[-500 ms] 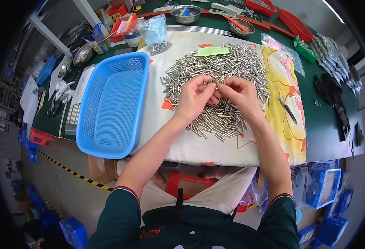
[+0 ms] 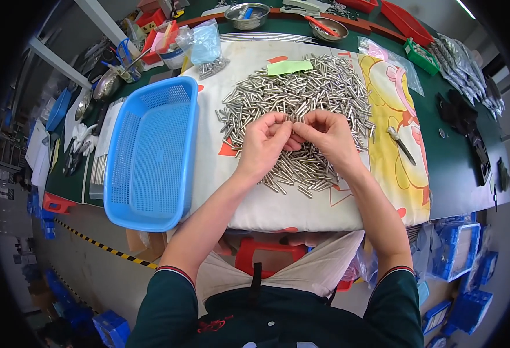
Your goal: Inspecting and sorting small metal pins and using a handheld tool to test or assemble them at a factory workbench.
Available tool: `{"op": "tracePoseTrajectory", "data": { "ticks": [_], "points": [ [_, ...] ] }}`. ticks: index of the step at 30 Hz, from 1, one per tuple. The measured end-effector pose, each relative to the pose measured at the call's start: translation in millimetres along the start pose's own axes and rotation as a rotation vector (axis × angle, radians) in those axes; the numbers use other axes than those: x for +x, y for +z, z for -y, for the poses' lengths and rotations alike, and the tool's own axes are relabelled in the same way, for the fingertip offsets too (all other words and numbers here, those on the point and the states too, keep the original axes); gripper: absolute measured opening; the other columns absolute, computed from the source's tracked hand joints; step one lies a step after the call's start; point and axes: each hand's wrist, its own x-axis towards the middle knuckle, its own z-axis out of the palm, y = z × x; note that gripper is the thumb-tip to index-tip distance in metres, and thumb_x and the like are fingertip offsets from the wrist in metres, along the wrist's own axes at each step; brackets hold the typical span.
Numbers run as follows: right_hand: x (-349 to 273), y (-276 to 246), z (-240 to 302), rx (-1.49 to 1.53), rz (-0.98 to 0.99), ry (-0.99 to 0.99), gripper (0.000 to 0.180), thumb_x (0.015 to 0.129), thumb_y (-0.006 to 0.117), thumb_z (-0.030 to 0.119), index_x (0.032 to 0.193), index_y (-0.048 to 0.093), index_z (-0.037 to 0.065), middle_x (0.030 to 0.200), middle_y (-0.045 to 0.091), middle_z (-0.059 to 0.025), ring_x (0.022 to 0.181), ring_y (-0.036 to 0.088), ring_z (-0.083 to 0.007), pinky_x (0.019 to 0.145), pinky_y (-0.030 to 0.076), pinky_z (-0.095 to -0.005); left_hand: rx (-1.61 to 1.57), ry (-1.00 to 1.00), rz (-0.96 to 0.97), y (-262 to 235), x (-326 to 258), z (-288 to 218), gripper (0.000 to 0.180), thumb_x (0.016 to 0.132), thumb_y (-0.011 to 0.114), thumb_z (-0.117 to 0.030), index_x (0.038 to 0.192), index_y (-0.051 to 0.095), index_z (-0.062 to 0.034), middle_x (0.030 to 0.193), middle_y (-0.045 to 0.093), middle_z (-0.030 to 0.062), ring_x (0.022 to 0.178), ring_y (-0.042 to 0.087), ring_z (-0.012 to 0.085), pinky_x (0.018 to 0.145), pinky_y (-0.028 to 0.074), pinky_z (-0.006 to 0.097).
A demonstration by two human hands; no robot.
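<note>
- At left, a blue rectangular perforated plastic basket [image 2: 157,156] sits with no metal pieces visible inside.
- To its right, on a padded white cloth with a coloured print [image 2: 301,211], the person's left hand [image 2: 262,142] is curled, thumb and fingers drawn together over the pile.
- At centre, the heap of short silver cylindrical metal pins [image 2: 330,87] spreads under and beyond both hands; a pale green paper strip [image 2: 290,68] lies on its far side.
- Just right of centre, the right hand [image 2: 329,136] bends inward, its thumb and fingertips meeting the left's. The step in hand looks like close fingertip handling of small pins; the next move seems to call for a light, precise pinch.
- The fingers cover whatever lies between them, so one cannot tell what either hand grips; the pins beneath are hidden too.
- Farther right, a dark-handled tool with a silver head [image 2: 404,152] lies apart, its kind unclear.
</note>
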Motion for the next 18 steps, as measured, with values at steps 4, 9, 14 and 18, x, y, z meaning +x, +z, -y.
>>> {"op": "tracePoseTrajectory", "data": {
  "ticks": [4, 9, 14, 18],
  "points": [
    [0.8, -1.6, -1.6, -0.03, 0.0, -0.011, 0.017, 0.077, 0.067, 0.013, 0.073, 0.06, -0.001, 0.063, 0.057, 0.0004, 0.058, 0.049, -0.0039, 0.051, 0.038, -0.0188, -0.015, 0.004, -0.002, 1.1, -0.7, 0.6, 0.015, 0.09, 0.046, -0.006, 0.096, 0.051, 0.0059, 0.076, 0.063, 0.0109, 0.065, 0.063, 0.0143, 0.059, 0.052, 0.024],
    [0.7, -1.5, -1.4, -0.012, 0.0, -0.044, 0.016, 0.077, 0.068, 0.012, 0.075, 0.059, -0.001, 0.065, 0.056, 0.0011, 0.059, 0.048, -0.0036, 0.052, 0.039, -0.0186, -0.043, 0.043, 0.011, 0.7, 0.8, 6.1, 0.016, 0.09, 0.046, -0.006, 0.1, 0.051, 0.0053, 0.08, 0.062, 0.0099, 0.067, 0.063, 0.0145, 0.062, 0.053, 0.025],
    [1.8, -0.3, -6.6, 0.024, -0.026, -0.107, 0.015, 0.076, 0.068, 0.012, 0.076, 0.059, 0.001, 0.066, 0.056, 0.0021, 0.059, 0.047, -0.0036, 0.054, 0.039, -0.0189, -0.057, 0.089, 0.023, 1.4, 0.0, 4.9, 0.016, 0.091, 0.047, -0.007, 0.101, 0.052, 0.0035, 0.083, 0.062, 0.009, 0.071, 0.062, 0.0136, 0.065, 0.053, 0.024],
    [0.5, 0.7, -4.3, -0.009, -0.052, -0.139, 0.013, 0.076, 0.069, 0.011, 0.076, 0.059, 0.002, 0.067, 0.055, 0.0028, 0.06, 0.047, -0.0037, 0.054, 0.039, -0.0192, -0.072, 0.153, 0.026, 1.9, -0.2, 5.7, 0.015, 0.091, 0.048, -0.007, 0.101, 0.053, 0.0025, 0.086, 0.061, 0.0084, 0.075, 0.062, 0.0131, 0.069, 0.053, 0.025]
  ]
}}
